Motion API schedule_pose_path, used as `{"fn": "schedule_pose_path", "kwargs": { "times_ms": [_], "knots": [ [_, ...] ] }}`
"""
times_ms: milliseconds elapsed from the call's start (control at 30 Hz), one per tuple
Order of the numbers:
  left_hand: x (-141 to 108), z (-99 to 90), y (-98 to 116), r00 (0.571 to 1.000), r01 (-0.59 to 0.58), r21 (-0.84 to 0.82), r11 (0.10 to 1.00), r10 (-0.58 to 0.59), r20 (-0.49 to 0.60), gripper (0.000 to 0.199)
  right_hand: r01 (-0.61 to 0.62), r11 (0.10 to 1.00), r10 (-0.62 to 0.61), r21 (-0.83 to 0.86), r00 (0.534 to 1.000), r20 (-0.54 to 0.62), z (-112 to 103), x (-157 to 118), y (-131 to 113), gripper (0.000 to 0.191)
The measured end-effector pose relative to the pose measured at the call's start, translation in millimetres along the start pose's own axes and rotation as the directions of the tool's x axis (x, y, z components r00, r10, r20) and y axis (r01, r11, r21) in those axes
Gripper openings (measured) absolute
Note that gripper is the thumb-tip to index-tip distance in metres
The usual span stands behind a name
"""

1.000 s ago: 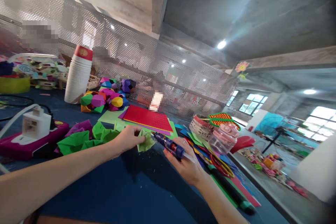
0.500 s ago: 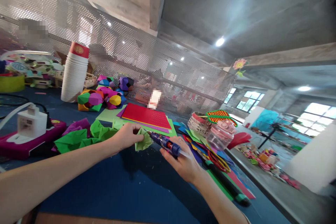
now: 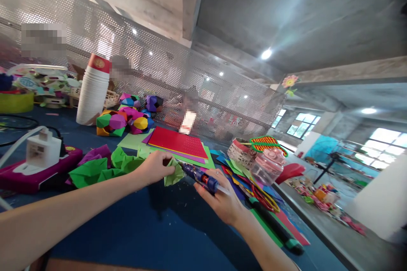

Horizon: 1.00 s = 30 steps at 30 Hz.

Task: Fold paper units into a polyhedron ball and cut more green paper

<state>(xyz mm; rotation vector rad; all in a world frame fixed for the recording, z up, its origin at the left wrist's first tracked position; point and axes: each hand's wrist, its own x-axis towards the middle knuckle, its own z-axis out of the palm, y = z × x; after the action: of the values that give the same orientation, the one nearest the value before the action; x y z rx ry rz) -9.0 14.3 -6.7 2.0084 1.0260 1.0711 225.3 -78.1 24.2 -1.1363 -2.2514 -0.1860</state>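
Note:
My left hand (image 3: 155,168) pinches a folded light green paper piece (image 3: 174,174) above the blue table (image 3: 133,237). In my right hand (image 3: 222,199) is a dark blue glue gun (image 3: 201,178), a clear glue stick poking out of its back. The gun's tip points left and meets or nearly meets the paper's upper edge; whether they touch is too small to tell. Green folded papers (image 3: 89,172) lie left of my left hand. Behind both hands sits a stack of coloured sheets topped by a red one (image 3: 178,143).
A magenta power strip (image 3: 71,161) with a white plug and a tall paper cup stack (image 3: 93,93) stand at the left. Colourful paper balls (image 3: 111,123) sit behind. To the right are a clear jar (image 3: 267,167), scissors and a black-handled tool (image 3: 273,222).
The view has shifted slightly, so things at the left appear a little further right and lower. Both hands keep nearly the same pose, with the gun's tip still beside the light green paper.

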Motion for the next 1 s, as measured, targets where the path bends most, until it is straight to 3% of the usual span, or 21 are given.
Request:
{"fn": "schedule_pose_path", "kwargs": {
  "times_ms": [833,900,1000],
  "knots": [
    [0.6,-6.7,2.9,0.998,-0.012,0.007,1.000,0.013,-0.065,0.015,-0.064,0.997,0.065,-0.033,0.997,0.029,-3.0,-2.8,8.9,0.021],
    [0.6,-6.4,2.0,0.998,-0.004,-0.012,1.000,0.004,-0.062,0.017,-0.111,0.991,0.111,-0.080,0.994,0.002,-5.6,-2.6,16.0,0.022],
    [0.9,-5.6,-0.1,0.998,0.017,-0.036,0.999,-0.019,-0.056,0.020,-0.294,0.951,0.290,-0.098,0.956,-0.053,-13.2,-2.8,31.5,0.029]
  ]
}}
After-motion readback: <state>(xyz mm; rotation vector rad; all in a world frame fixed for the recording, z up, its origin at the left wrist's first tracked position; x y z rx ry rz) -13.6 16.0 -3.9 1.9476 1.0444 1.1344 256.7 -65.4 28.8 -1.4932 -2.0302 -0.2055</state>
